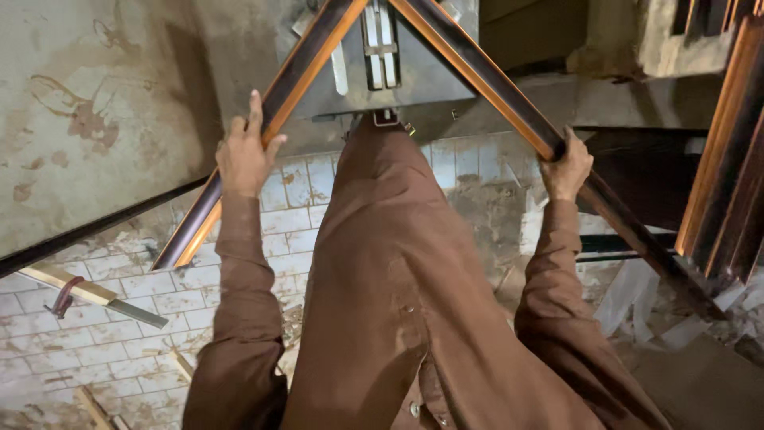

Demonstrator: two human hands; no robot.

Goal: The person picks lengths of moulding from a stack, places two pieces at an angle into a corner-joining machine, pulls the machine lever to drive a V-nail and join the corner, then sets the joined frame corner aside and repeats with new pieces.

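Observation:
Two long dark moulded strips with orange edges meet in a corner at the top of the head view, over a grey machine plate (414, 76). My left hand (245, 151) grips the left strip (239, 171), fingers wrapped over its upper edge. My right hand (567, 169) clasps the right strip (509, 103), which slopes down to the right. Both arms wear brown sleeves, and my brown garment (390, 279) hangs between them, its top touching the machine's front edge.
A stained grey panel (87, 111) stands at the left. More dark and orange strips (728, 167) lean at the right. The floor is worn white brick tile (103, 334) with wood scraps and a wooden stick with a metal end (95, 296).

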